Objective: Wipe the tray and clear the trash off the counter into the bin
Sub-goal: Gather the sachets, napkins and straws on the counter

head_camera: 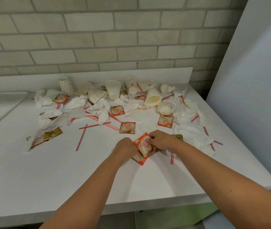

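You are gripping red sachets (144, 147) between both hands, left hand (126, 147) and right hand (162, 140) fingers closed on them, above the littered desk (65, 171) near cups (153, 97).

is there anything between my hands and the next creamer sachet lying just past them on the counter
Nothing visible. Both the left hand and right hand are already gathering sachets, and the next creamer sachet lies flat just beyond them on bare counter. The bin is out of view.
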A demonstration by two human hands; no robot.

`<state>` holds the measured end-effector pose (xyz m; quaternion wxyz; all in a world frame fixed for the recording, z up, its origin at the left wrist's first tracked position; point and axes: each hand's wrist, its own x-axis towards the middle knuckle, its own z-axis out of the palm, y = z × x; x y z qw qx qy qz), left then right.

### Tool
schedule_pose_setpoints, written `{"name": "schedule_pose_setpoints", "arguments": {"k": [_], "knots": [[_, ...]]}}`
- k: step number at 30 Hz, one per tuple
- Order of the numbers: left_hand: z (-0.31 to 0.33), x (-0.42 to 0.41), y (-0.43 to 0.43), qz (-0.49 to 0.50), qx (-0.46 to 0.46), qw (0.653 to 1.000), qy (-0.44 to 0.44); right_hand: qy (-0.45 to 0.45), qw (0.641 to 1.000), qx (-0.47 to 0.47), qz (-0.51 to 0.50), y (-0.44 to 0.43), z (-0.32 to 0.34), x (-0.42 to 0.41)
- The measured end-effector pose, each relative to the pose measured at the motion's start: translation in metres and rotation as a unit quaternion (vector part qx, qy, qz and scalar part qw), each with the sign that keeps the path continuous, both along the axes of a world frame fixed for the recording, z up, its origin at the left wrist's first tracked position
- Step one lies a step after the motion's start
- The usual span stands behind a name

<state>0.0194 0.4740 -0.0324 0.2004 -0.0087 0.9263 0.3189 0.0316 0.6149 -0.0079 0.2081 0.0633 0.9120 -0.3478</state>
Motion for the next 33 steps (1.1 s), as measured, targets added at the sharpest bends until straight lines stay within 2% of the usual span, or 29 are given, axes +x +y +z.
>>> {"name": "schedule_pose_setpoints", "arguments": {"k": [4,6,8,14,17,19,21,23,28,31,33], "knots": [[0.007,-0.005,-0.001,0.073,0.15,0.986,-0.008,0.0,0.999,-0.03,0.019,0.006,0.002,0.005],[0.012,-0.003,0.003,0.114,0.269,0.955,-0.059,0.011,0.999,-0.044,0.007,0.005,0.0,0.004],[0.014,0.0,0.01,0.145,0.345,0.921,-0.106,0.043,0.998,-0.034,-0.007,0.006,-0.004,0.003],[0.007,0.002,0.024,0.137,0.326,0.935,-0.036,0.119,0.992,-0.03,-0.005,0.034,0.002,0.002],[0.009,0.0,0.026,0.152,0.337,0.929,-0.025,0.157,0.982,0.094,0.052,0.062,0.025,-0.001],[0.009,-0.002,0.028,0.157,0.336,0.928,-0.022,0.118,0.969,0.191,0.098,0.074,0.029,-0.002],[0.01,-0.001,0.032,0.157,0.338,0.928,-0.019,0.052,0.962,0.237,0.128,0.079,0.024,-0.001],[0.009,0.0,0.036,0.155,0.342,0.927,-0.019,0.023,0.959,0.241,0.149,0.08,0.017,0.001],[0.008,0.0,0.042,0.154,0.343,0.926,-0.014,0.026,0.955,0.25,0.159,0.076,0.013,-0.002],[0.007,-0.002,0.042,0.158,0.344,0.926,-0.008,0.063,0.961,0.224,0.149,0.081,0.016,-0.005],[0.007,-0.002,0.042,0.159,0.348,0.924,-0.005,0.054,0.971,0.194,0.127,0.091,0.028,-0.007]]}}
